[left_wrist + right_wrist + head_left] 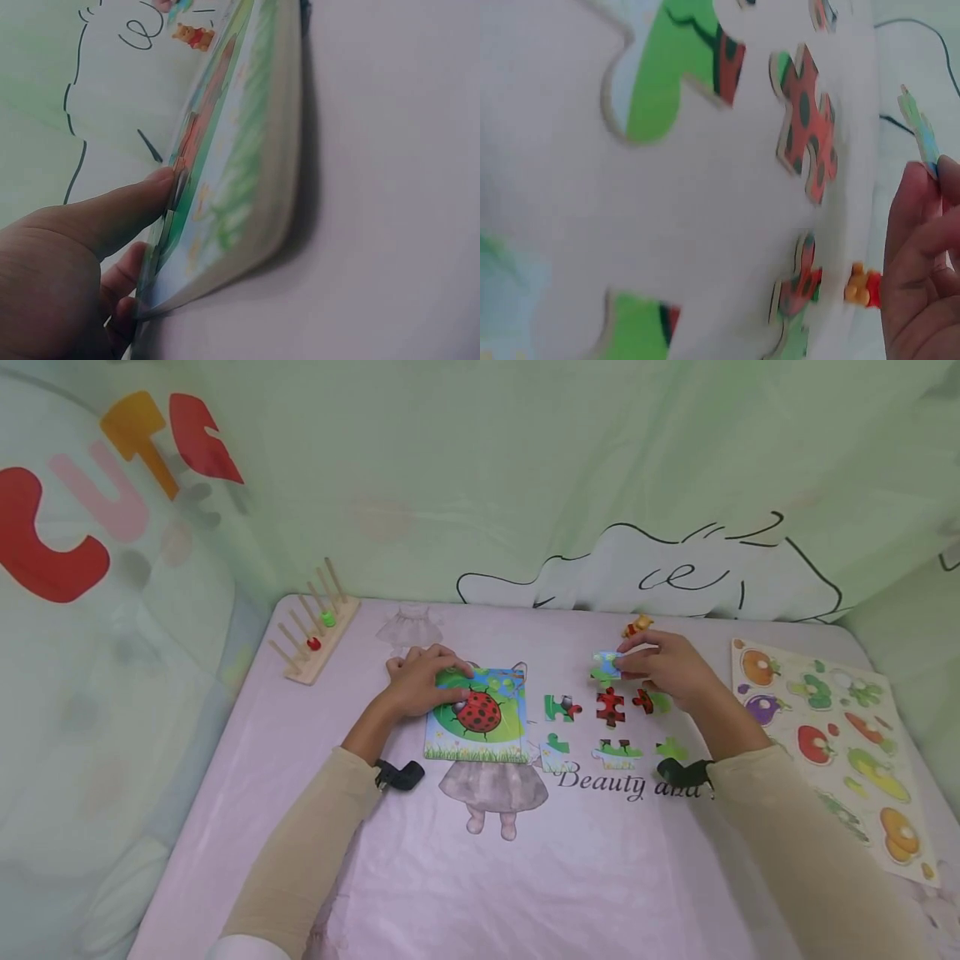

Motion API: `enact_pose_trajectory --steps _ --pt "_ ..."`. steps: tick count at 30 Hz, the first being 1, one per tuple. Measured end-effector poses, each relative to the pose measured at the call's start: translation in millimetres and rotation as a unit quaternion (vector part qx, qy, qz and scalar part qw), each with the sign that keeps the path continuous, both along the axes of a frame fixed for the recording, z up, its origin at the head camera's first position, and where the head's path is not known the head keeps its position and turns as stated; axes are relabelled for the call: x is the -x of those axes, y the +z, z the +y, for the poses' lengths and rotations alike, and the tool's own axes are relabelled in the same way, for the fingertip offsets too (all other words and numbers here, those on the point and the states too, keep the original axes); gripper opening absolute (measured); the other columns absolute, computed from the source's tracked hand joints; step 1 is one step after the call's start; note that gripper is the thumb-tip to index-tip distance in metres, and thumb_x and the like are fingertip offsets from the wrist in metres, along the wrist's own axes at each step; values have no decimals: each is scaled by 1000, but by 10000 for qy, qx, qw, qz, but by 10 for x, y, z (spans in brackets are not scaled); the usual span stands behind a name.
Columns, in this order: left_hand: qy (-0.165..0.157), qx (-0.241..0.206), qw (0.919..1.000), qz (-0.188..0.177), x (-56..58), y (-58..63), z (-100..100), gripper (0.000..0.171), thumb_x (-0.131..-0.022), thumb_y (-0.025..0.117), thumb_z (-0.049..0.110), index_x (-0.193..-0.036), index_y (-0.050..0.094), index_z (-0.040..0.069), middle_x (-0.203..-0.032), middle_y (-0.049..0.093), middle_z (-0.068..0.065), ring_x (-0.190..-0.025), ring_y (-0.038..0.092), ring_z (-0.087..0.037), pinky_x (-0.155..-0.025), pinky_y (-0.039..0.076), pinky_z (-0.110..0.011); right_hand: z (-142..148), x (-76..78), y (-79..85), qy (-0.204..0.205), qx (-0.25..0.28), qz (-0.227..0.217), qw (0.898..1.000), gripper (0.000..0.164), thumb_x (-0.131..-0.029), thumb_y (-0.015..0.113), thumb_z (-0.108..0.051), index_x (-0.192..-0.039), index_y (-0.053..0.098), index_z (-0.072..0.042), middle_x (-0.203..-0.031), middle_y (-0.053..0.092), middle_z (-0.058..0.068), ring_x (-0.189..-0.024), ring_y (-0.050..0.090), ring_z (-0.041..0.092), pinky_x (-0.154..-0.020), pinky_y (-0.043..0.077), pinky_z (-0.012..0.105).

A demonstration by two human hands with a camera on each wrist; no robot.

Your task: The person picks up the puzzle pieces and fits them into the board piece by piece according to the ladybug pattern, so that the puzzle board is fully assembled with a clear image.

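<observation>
A ladybug puzzle board (495, 745) lies flat on the table. My left hand (423, 681) holds its upper left part; the left wrist view shows the thumb (135, 210) on the picture and curled fingers (124, 274) at the edge. Between thumb and fingers my right hand (663, 670) pinches a blue and green jigsaw piece (606, 667), raised above the table in the right wrist view. Below it lie several loose pieces, among them a red spotted piece (611, 707), a green and red piece (561, 707) and a grassy piece (617, 753).
A wooden peg rack (322, 643) with red and green beads stands at the back left. Behind the right hand sits a small bear figure (637, 626). A vegetable puzzle board (840, 760) lies at the right. Fabric walls border the table.
</observation>
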State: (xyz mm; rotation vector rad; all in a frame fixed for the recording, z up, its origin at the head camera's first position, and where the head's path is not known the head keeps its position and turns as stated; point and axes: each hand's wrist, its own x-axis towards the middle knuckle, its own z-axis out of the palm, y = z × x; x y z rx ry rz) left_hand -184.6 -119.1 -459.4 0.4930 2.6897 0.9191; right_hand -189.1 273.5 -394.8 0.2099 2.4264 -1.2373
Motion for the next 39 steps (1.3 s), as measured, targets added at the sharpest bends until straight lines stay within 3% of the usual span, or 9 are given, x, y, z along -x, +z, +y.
enact_pose_trajectory --steps 6,11,17,25,39 --pt "-3 -2 10000 7 4 -9 3 32 -90 74 54 -117 71 37 -137 54 3 -123 38 -29 -101 11 -58 -208 -3 4 272 66 -50 9996 43 -98 71 -32 -129 58 -6 -96 72 -1 -86 64 22 -73 54 29" --pt "-6 -10 10000 28 8 -11 -1 33 -89 74 54 -117 71 37 -136 55 3 -122 39 -28 -100 11 -58 -371 4 -18 366 263 -188 9988 40 -98 71 -28 -129 60 -5 -104 70 7 -88 65 23 -76 57 26" --pt "12 -28 10000 1 3 -5 -1 32 -89 74 54 -117 71 38 -135 55 4 -122 39 -28 -99 11 -57 -541 16 -90 328 455 -314 9979 35 -96 73 -24 -125 64 -6 -107 68 7 -90 66 22 -79 58 26" --pt "20 -71 10000 -17 1 -4 0 32 -89 75 53 -117 71 37 -135 55 4 -123 39 -28 -99 11 -57 -769 24 -129 416 680 -554 9953 29 -95 74 -21 -120 66 -6 -102 68 10 -81 70 21 -75 58 27" --pt "21 -89 9999 -50 4 7 1 31 -90 75 52 -117 72 37 -133 55 4 -124 38 -28 -99 11 -57 -1059 25 -193 442 1041 -776 9905 28 -96 72 -14 -119 65 0 -105 65 12 -78 70 14 -74 59 24"
